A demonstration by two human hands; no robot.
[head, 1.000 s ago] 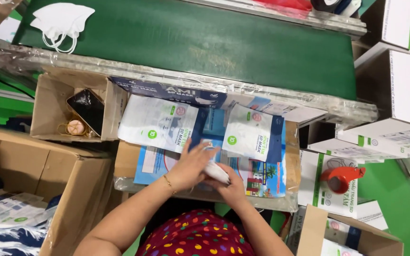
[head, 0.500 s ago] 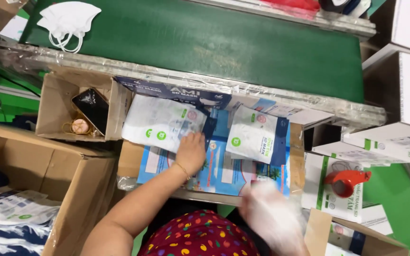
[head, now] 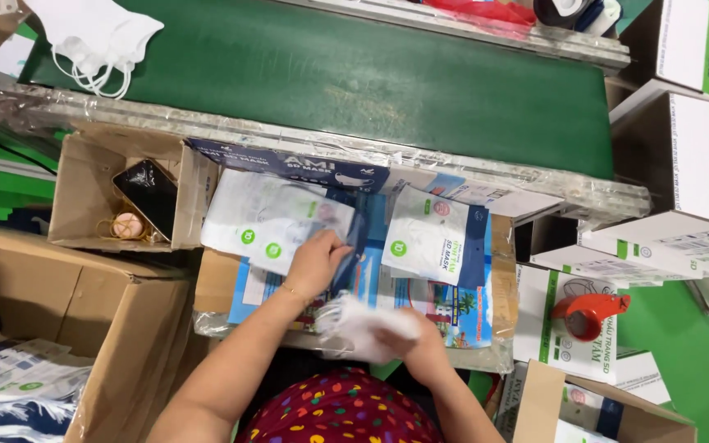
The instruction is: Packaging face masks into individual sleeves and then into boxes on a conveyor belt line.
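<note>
A green conveyor belt (head: 354,74) runs across the top of the view, its near rail wrapped in clear film, and below it stands a cardboard work tray (head: 502,271) lined with blue printed sheets. At the belt's far left corner lies a pile of white face masks (head: 96,37). Below the rail on the left, a small open carton (head: 75,197) holds a black phone (head: 148,197) and a round pinkish object. Along the left edge sits a large brown box (head: 116,328) with packed pouches inside.

On the left half of the tray lies a stack of white pouches (head: 268,217) with green round marks. The left hand (head: 317,262) rests on that stack's near right corner, fingers curled at the edge of the top pouch, thumb pinching it. Just right and nearer the body, the right hand (head: 412,344) grips a bundle of white masks (head: 363,328), blurred, at the tray's near edge, just beside the left wrist. A second pouch stack (head: 424,234) lies on the right half of the tray, apart from both hands.

Right of the tray, a red tape dispenser (head: 588,312) sits on white-and-green cartons (head: 699,164).
</note>
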